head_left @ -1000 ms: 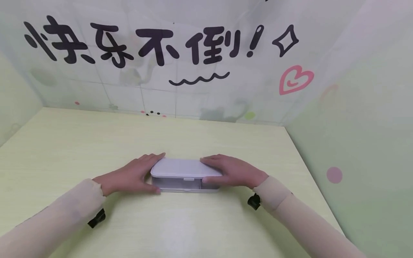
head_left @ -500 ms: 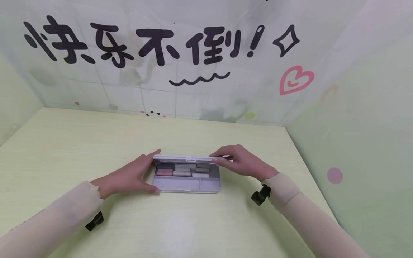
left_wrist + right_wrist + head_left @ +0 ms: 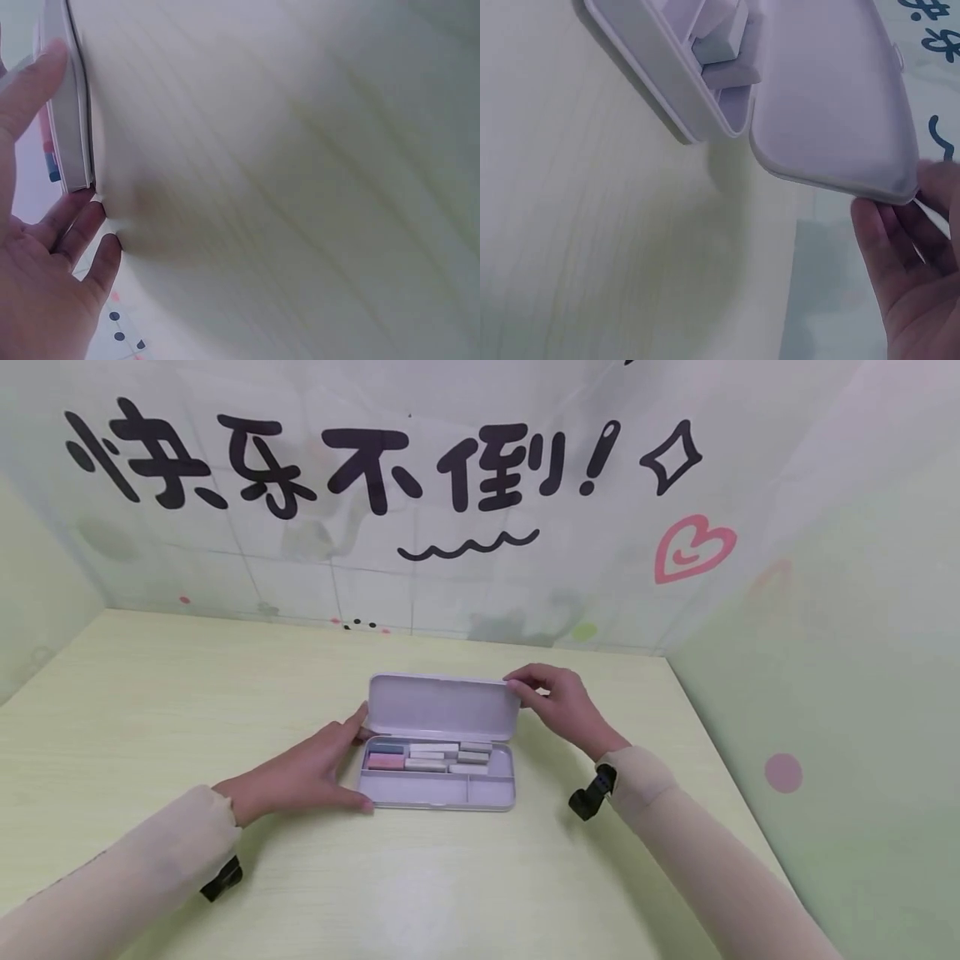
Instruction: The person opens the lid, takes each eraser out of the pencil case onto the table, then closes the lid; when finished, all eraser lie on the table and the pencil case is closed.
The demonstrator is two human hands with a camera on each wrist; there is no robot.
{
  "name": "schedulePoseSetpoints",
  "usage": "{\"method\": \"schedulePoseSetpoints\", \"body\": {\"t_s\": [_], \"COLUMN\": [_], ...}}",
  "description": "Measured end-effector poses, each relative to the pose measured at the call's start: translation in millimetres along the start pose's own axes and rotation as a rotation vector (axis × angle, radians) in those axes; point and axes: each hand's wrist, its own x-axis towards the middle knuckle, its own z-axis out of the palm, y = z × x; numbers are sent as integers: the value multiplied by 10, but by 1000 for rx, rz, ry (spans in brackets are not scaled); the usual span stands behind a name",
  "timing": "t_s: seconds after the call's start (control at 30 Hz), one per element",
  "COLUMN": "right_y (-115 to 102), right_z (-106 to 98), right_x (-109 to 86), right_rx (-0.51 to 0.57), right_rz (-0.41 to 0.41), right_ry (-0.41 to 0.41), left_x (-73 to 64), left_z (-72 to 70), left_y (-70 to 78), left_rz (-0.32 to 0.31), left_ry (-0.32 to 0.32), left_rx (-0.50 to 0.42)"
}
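The pale lilac case (image 3: 437, 807) lies flat near the middle of the surface (image 3: 420, 877), its lid (image 3: 442, 706) raised and leaning up along the back hinge. It looks like thin, stiff plastic or metal, probably light, so the base could slide or tip if the lid were pulled hard. The smooth shell may be a bit slippery, and the hinge is likely the weakest part. Best holds: the 2 short ends of the base, and an outer corner of the lid.

Inside, about 8 small blocks sit in the long rear compartment: a blue block (image 3: 386, 749), a pink block (image 3: 386, 763), the others white or grey. They look loose and could shift if the case tilts. The 2 front compartments show their pale floor.

The left hand (image 3: 300, 777) is spread round the left end, thumb at the front corner, fingers reaching to the back corner, apparently steadying it. The right hand (image 3: 558, 697) pinches the lid's upper right corner between thumb and fingers.

Beyond the hands, the surface gives room in front and on both sides. Behind the lid a strip of it runs to the printed back wall (image 3: 300, 560), leaving some swing room; the right side wall (image 3: 840, 693) stands well apart from the case.
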Motion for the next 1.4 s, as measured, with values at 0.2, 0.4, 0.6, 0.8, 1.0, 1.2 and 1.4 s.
{"method": "schedulePoseSetpoints", "body": {"t_s": [0.2, 0.4, 0.6, 0.8, 1.0, 1.2, 1.4], "right_y": [92, 155, 229, 276, 301, 300, 277], "right_z": [108, 220, 300, 364, 393, 401, 398], "right_x": [117, 168, 188, 202, 206, 194, 199], "right_rx": [-33, -92, -137, -184, -210, -233, -234], "right_rz": [78, 161, 192, 203, 201, 205, 208], "right_ry": [88, 56, 22, -29, -59, -70, -92], "left_x": [-7, -3, 26, 39, 57, 83, 87], "left_z": [7, 19, 26, 25, 28, 42, 40], "left_y": [-2, 24, 90, 83, 54, 53, 68], "left_rz": [-20, -31, -18, -1, 7, 17, 7], "left_ry": [-8, -22, -31, -16, -10, -8, -12], "left_rx": [4, 55, 153, 196, 214, 225, 234]}}
